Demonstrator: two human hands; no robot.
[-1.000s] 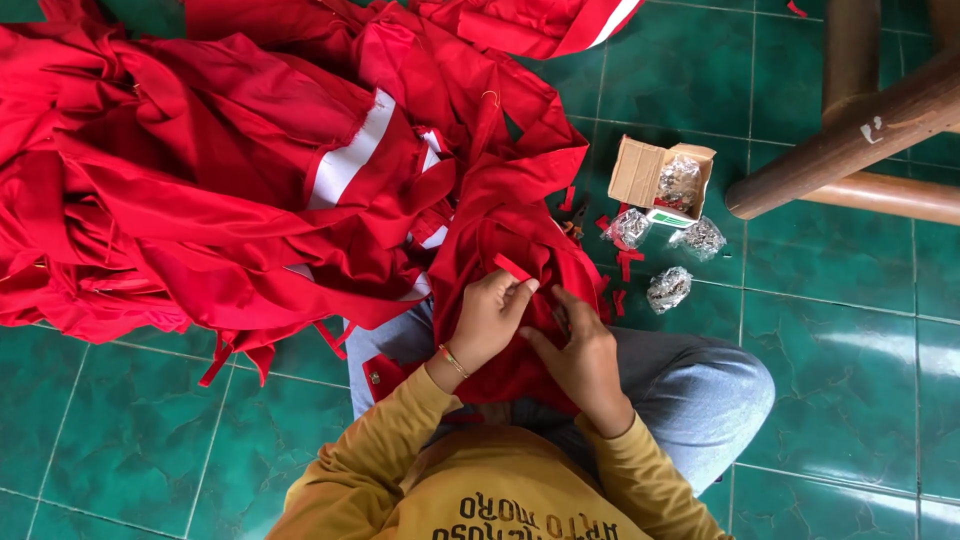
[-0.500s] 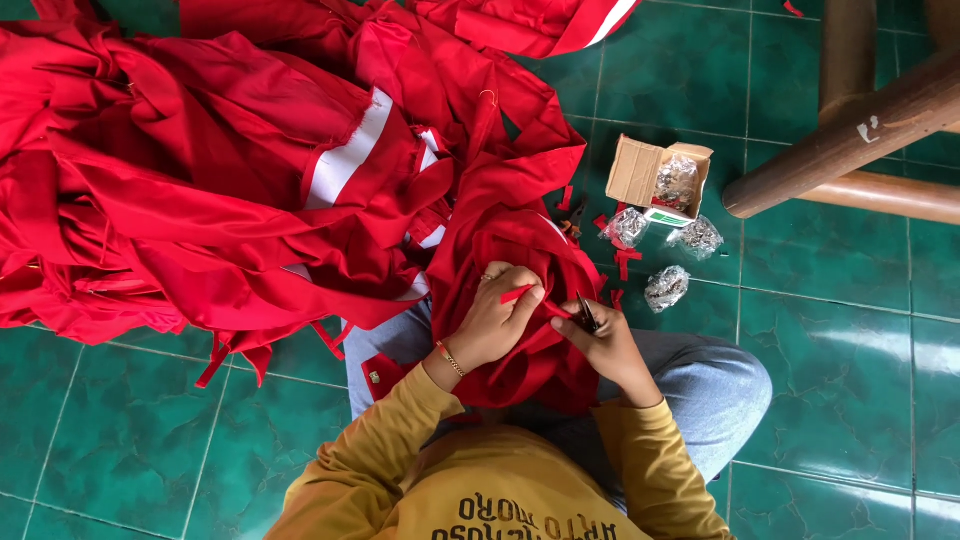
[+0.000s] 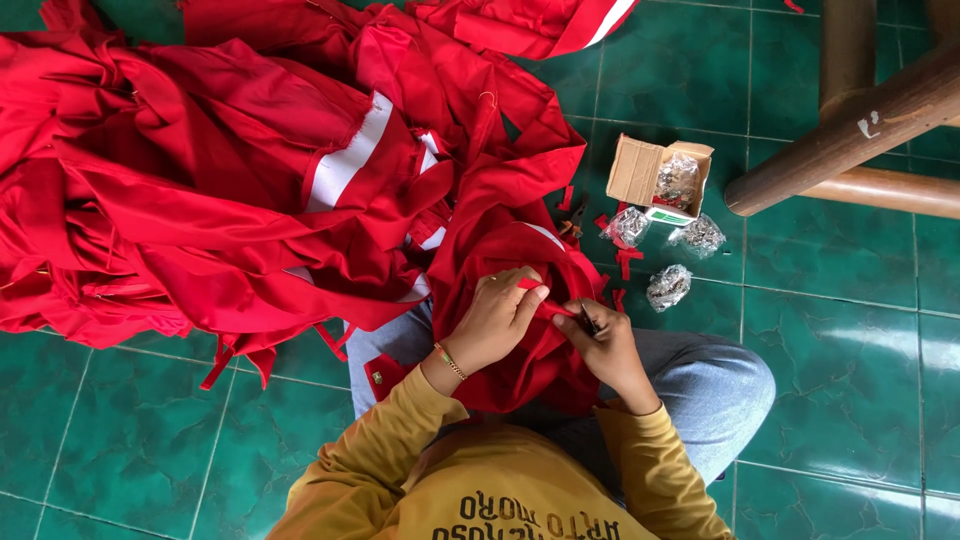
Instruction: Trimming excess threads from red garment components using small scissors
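A red garment (image 3: pixel 505 255) is bunched over my lap. My left hand (image 3: pixel 495 322), with a thin bracelet at the wrist, pinches a narrow red fabric strip (image 3: pixel 548 305) that sticks out of the garment. My right hand (image 3: pixel 605 350) is just right of it, fingers closed on a small dark tool (image 3: pixel 588 320) whose tip meets the strip's other end. The two hands almost touch. My yellow sleeves and grey trousers (image 3: pixel 700 375) show below them.
A large heap of red garments with white stripes (image 3: pixel 230 180) covers the green tiled floor (image 3: pixel 850 330) to the left. An open cardboard box (image 3: pixel 660 180), small clear bags of metal bits (image 3: pixel 668 287) and red scraps lie right of the lap. Wooden furniture legs (image 3: pixel 850 120) cross the top right.
My hands have shifted slightly down and right on the garment. The red strip now stretches between them, and the dark tool has come into view in my right hand.
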